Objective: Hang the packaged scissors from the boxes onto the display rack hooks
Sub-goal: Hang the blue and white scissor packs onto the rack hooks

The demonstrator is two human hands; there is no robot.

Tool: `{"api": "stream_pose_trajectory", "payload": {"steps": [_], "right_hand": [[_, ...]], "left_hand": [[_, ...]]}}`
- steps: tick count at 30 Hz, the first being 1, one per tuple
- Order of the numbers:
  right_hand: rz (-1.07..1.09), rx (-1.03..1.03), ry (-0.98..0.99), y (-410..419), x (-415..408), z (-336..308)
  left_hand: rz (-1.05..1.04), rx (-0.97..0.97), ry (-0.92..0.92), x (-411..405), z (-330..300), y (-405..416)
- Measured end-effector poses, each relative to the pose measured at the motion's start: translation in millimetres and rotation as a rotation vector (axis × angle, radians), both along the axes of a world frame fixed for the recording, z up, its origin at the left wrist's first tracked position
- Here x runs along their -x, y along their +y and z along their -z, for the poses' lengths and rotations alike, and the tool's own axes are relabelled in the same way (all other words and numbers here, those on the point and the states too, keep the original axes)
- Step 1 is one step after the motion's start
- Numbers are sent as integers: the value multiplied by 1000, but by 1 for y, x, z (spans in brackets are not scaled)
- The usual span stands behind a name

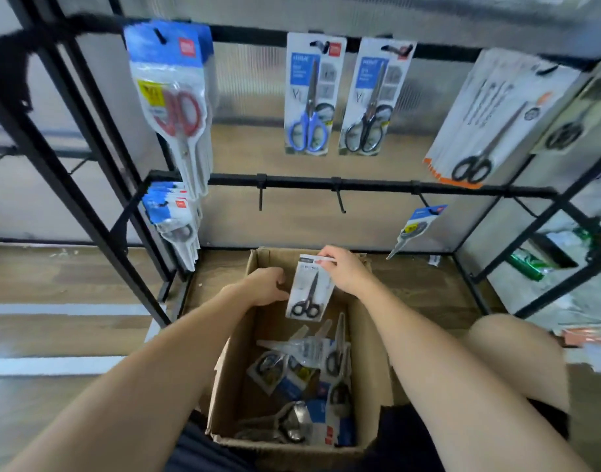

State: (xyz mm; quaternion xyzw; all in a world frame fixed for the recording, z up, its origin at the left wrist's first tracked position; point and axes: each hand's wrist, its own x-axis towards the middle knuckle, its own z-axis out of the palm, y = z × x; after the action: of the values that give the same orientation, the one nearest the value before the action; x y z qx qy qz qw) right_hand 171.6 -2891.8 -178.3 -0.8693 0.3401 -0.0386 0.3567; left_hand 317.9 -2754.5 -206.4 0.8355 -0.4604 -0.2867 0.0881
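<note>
A white card pack of black-handled scissors (308,290) is held upright over the open cardboard box (370,338). My right hand (345,269) pinches its top edge. My left hand (266,286) sits at the pack's left side with curled fingers against it. Several more packaged scissors (304,376) lie loose in the box bottom. Above, the black rack's lower bar (377,186) carries bare hooks (340,199), and one small blue-topped pack (416,226) hangs at its right.
On the upper bar hang blue-handled scissors (309,97), black-handled scissors (372,100), red-handled packs (176,103) at left and a large pack (489,124) at right. More packs (173,219) hang lower left. My knee (513,356) is right of the box.
</note>
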Motion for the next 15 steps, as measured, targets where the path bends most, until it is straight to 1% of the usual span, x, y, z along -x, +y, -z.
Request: {"api": "stream_pose_trajectory", "payload": {"steps": [2,6,8,12,15], "right_hand": [[0,15,-32,-2,-2,-20],[0,70,-199,-4,4,-71],[14,124,-257,-8,8,-102],[-13,165,-308,-13,12,-176],[11,218,-373,-15,15,-230]], "left_hand": [[32,16,-6,-8,-26,-6],[27,127,7,-7,-88,-16],[35,212,-7,-4,-123,-21],[97,452,-98,5,-198,-32],[58,568,-153,11,-252,-38]]}}
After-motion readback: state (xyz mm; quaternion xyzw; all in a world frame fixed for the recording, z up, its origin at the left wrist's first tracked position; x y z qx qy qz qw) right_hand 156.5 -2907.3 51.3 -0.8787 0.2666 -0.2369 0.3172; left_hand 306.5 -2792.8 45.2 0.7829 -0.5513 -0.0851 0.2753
